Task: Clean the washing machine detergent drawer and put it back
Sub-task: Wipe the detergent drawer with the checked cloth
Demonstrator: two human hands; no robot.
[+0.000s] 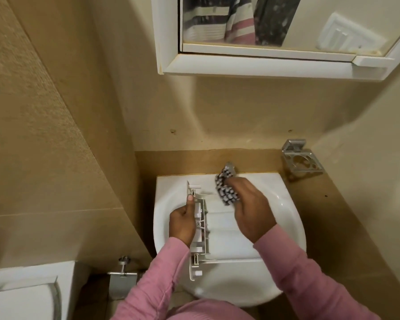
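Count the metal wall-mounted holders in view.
2: a ring holder on the wall right of the sink, and a flap holder low on the left. Others may sit outside the frame.

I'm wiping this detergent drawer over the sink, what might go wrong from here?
Only the left hand grips the drawer, by its front panel, over the sink; a hard wipe might twist it out of that grip. The cloth in the right hand is beside the tap and may snag.
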